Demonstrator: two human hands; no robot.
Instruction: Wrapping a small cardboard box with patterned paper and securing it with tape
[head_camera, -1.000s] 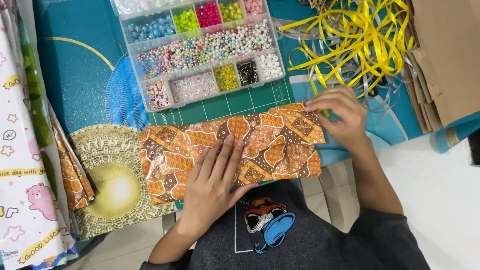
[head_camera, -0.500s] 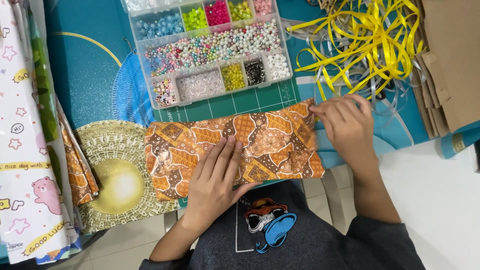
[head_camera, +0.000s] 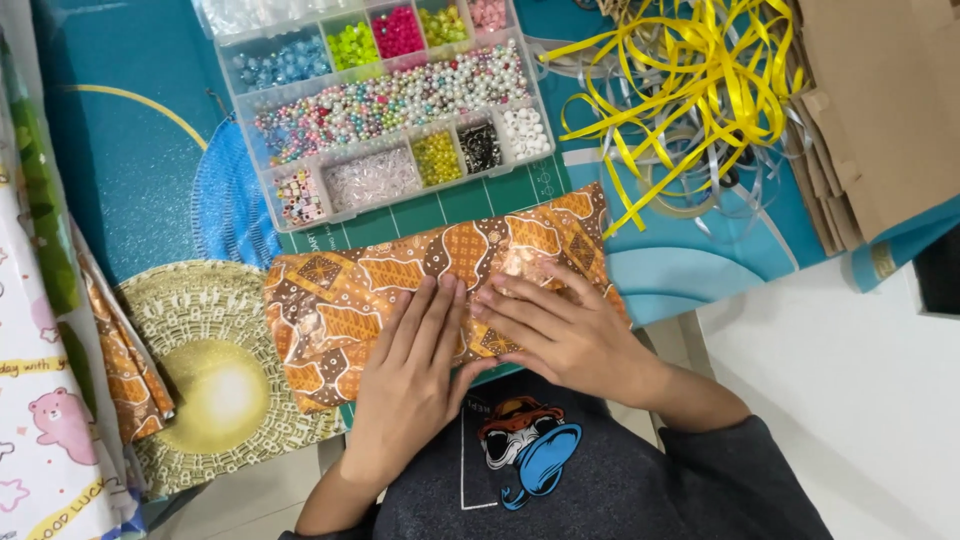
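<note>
Both hands lie flat, fingers open, on the batik-wrapped parcel (head_camera: 430, 280) at the table's near edge; left hand (head_camera: 410, 375) and right hand (head_camera: 560, 335) hide its near side; contents unseen.

Glossy wrapping paper (head_camera: 400, 280), brown and orange batik print, catches the light under both palms, creased and shiny where the right hand (head_camera: 560, 330) presses. The left hand (head_camera: 415, 365) lies flat on its slick surface. Above sits a clear hard-plastic bead box (head_camera: 385, 100), its pearly beads gleaming. Satin-sheen yellow ribbon (head_camera: 690, 90) curls glossy beside matt brown kraft paper bags (head_camera: 880, 110). The green cutting mat (head_camera: 470, 200) looks matt and rubbery.
</note>
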